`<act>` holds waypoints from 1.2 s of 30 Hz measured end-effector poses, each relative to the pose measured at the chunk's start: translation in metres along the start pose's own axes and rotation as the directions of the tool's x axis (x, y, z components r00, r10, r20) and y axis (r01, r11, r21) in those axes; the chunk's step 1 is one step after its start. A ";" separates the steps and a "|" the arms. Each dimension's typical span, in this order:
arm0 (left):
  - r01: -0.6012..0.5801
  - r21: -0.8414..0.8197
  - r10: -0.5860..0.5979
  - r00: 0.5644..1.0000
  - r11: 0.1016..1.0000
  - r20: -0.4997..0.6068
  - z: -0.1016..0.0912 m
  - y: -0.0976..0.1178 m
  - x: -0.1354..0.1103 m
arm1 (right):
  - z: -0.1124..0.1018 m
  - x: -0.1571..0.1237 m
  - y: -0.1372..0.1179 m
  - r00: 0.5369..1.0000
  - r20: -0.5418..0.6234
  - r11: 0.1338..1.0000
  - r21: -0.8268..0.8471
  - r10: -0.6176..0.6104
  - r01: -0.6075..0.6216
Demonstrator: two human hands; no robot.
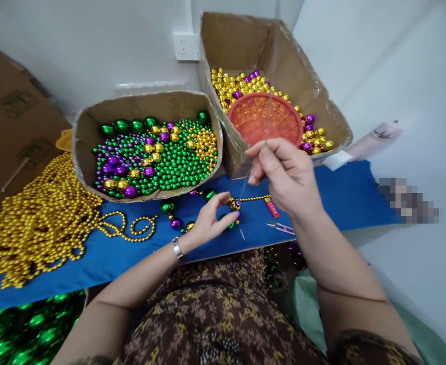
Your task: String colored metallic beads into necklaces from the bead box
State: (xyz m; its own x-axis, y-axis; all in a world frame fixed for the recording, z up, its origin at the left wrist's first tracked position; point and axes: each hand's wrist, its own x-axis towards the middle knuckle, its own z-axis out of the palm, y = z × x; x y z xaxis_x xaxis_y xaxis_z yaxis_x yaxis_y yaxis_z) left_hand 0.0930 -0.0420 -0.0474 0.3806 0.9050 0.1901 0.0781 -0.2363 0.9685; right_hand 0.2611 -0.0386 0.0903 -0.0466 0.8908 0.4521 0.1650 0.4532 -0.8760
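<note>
My left hand [210, 221] rests on the blue cloth [344, 195], its fingers pinched round a bead of a short strand of gold, green and purple beads [235, 204]. A wristwatch sits on that wrist. My right hand [283, 175] is raised above the strand, thumb and forefinger pinched on a thin clear thread [267, 119] that runs up over the orange basket and down toward the strand. Loose green and purple beads [172, 215] lie by my left hand.
A cardboard box of green, purple and gold beads [158, 152] stands at the back left. A second box [306, 81] holds gold beads and an orange basket [265, 119]. A heap of gold bead strands [36, 223] lies at left. Small snips [279, 227] lie near my right wrist.
</note>
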 end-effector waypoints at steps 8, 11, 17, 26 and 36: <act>-0.166 0.737 -0.095 0.950 0.655 0.299 -0.004 -0.047 -0.025 | -0.030 0.002 -0.016 0.953 -0.244 0.981 0.032 -0.178 0.191; -0.266 0.829 -0.131 0.919 0.491 0.372 -0.028 -0.042 -0.028 | -0.047 -0.002 -0.013 0.888 -0.394 0.968 -0.018 -0.237 0.250; -0.193 0.945 -0.282 0.922 0.264 0.267 -0.089 -0.028 -0.035 | -0.067 -0.019 0.000 0.846 -0.507 0.982 -0.007 -0.166 0.189; -0.283 0.841 -0.029 0.942 0.461 0.333 -0.042 -0.013 -0.028 | -0.021 -0.038 0.008 0.963 -0.270 0.985 0.162 -0.008 0.054; -0.414 0.824 0.075 0.905 0.388 0.419 0.005 -0.064 -0.022 | -0.053 -0.032 0.016 0.903 -0.423 0.972 0.234 0.072 0.032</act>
State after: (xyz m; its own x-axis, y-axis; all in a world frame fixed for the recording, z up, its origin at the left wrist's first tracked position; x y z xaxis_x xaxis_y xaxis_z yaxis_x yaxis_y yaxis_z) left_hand 0.0846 -0.0488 -0.1146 0.7364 0.6529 0.1773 0.6319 -0.7574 0.1645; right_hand 0.3171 -0.0623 0.0708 0.3864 0.8231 0.4162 -0.0719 0.4768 -0.8761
